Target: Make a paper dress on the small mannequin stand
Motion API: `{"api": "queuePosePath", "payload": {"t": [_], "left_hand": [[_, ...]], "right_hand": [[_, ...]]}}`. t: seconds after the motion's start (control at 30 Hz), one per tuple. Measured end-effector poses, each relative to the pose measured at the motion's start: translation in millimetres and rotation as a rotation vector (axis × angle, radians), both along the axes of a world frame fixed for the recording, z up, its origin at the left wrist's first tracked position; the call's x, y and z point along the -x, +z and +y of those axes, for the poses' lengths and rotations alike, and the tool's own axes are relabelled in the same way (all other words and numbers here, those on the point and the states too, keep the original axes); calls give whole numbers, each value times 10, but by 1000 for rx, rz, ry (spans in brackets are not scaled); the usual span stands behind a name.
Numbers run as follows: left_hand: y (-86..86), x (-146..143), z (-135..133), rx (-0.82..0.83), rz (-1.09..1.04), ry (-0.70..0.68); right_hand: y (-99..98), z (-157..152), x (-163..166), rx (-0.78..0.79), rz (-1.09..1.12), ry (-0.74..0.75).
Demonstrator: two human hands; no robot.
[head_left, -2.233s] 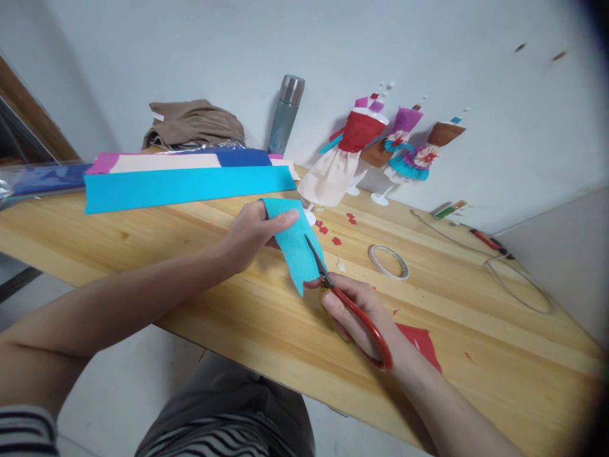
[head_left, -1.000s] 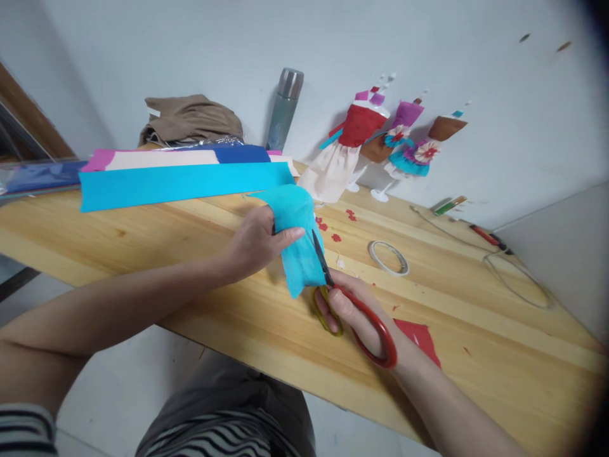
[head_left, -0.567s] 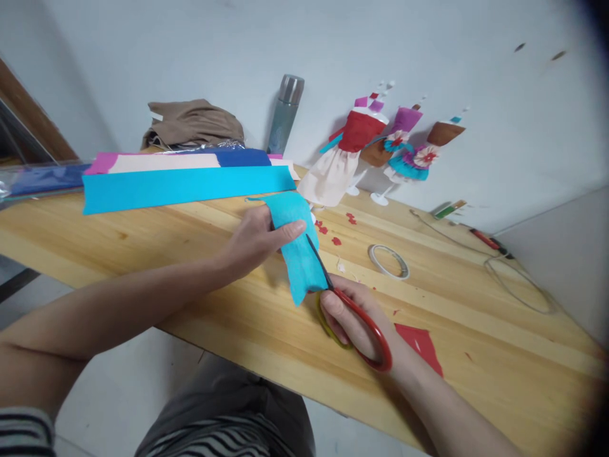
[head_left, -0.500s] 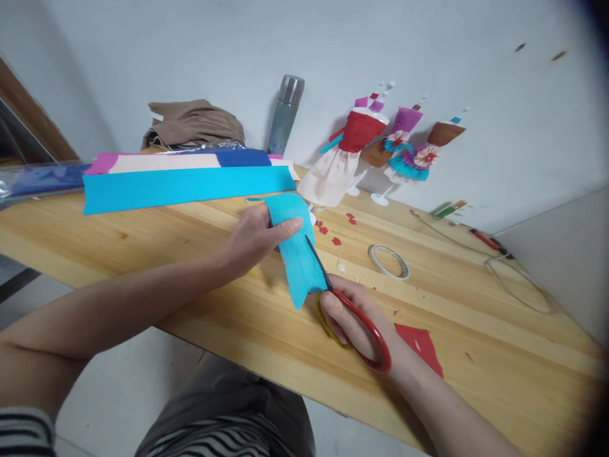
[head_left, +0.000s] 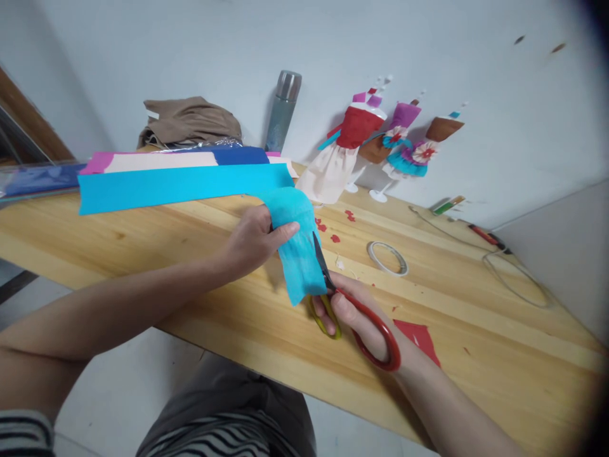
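My left hand (head_left: 257,238) grips a strip of blue crepe paper (head_left: 304,266), thumb on top, and the strip curves over and hangs down toward me. In my right hand (head_left: 356,311) is a pair of scissors (head_left: 387,336) with one red and one yellow handle. The dark blades are at the strip's right edge; one blade lies in front of the paper, and the other is mostly hidden. Behind my left hand lies a flat, folded length of the same bright blue paper (head_left: 185,187).
Paper-dressed miniature dress stands (head_left: 361,127) lean along the wall near a thermos flask (head_left: 284,111). A roll of tape (head_left: 387,258), red scraps (head_left: 419,341) and a cable (head_left: 511,289) lie to the right. Brown cloth (head_left: 190,124) is heaped at the back left.
The scissors have shifted slightly right, toward the strip's edge, and their handles have spread apart. My left hand keeps its hold on the paper, nearly still.
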State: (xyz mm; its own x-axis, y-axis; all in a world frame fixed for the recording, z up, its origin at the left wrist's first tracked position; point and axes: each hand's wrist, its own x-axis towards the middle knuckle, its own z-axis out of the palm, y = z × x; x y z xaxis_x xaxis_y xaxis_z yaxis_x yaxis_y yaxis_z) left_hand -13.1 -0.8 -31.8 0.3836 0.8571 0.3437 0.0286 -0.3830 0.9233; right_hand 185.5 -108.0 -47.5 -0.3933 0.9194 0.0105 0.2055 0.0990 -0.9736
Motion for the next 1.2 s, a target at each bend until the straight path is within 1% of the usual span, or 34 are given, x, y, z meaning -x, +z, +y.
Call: {"api": "queuePosePath", "payload": {"t": [0.1,0.27,0.5,0.67,0.8,0.9,1.0,1.1,1.2], "left_hand": [[-7,-1,17,-12,-14,-24],[-35,-5,18,-21,-1,-31],[2,-10,-33,6,-50,-94],[15,-21,-47,11,-81,-92],[26,-24,-58,16,-99,-102],[20,-21,-56,41,-100,-116],[4,-16,-45,49,-69,-82],[-5,-12,-40,39,-50,-53],[1,-8,-39,58,-80,-80]], "right_hand": [[6,6,-8,0,14,14],[9,11,4,8,29,-6],[26,-9,20,10,22,-18],[59,-22,54,6,9,-44],[32,-9,80,-23,-22,-65],[-21,-1,87,-5,-35,-83],[-54,0,96,21,-22,-103],[-47,0,111,35,-25,-116],[-32,5,124,36,-39,-132]]}}
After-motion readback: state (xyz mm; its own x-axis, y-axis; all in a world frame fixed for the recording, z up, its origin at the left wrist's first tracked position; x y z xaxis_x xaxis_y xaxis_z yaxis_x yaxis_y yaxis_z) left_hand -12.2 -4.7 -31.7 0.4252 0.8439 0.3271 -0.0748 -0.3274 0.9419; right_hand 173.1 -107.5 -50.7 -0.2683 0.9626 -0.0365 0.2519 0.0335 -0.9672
